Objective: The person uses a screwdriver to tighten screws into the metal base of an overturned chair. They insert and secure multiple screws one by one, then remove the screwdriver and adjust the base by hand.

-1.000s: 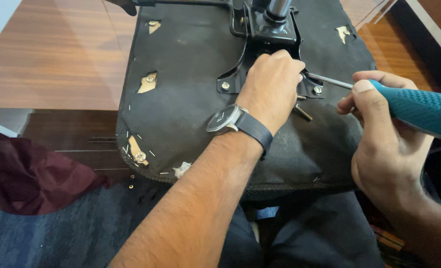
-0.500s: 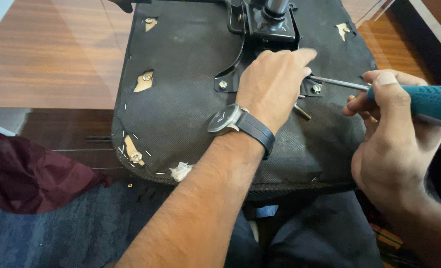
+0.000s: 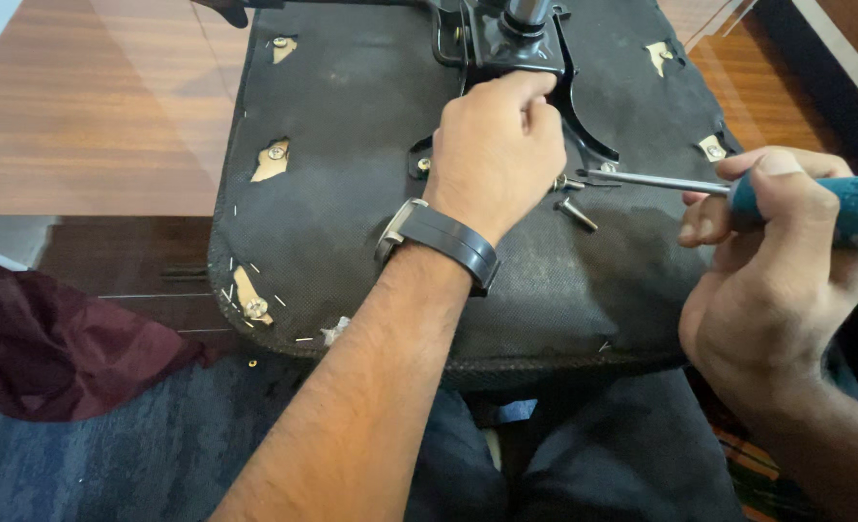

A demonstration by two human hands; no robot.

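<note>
The left forearm runs up from the lower middle toward the top, bare, with a dark watch (image 3: 441,240) strapped round the wrist. The left hand (image 3: 497,159) lies palm down, knuckles up, its fingers curled and pressed together at the far end. The right hand (image 3: 772,271) comes in from the right edge, well apart from the left, its back turned toward the camera. Its fingers (image 3: 709,227) are wrapped round a handle, thumb laid along the top, pointing toward the left hand.
</note>
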